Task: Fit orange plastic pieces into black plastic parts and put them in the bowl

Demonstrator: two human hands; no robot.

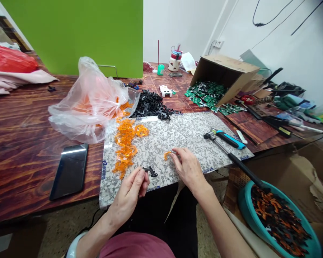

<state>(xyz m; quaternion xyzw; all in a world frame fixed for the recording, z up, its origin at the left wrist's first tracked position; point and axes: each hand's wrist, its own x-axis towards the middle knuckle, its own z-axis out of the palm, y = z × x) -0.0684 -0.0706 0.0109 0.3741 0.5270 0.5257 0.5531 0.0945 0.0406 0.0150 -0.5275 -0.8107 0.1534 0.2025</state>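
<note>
Between the thumb and fingers of my left hand (134, 184) is a curved black plastic part (151, 171), held over the front edge of the speckled board (177, 132). My right hand (187, 167) pinches a small translucent orange part (167, 155) at its fingertips, just above the board. The two parts are apart. Left of them, a row of orange parts (125, 138) lies along the board. A heap of black parts (150, 104) sits behind the board.
A clear plastic bag (88, 104) and a phone (69, 172) lie at left. On the right are a hammer (218, 143), a blue-black tool (230, 139), a tipped cardboard box (231, 66) with green circuit boards (207, 94), and a teal basin (244, 200) of orange and black parts.
</note>
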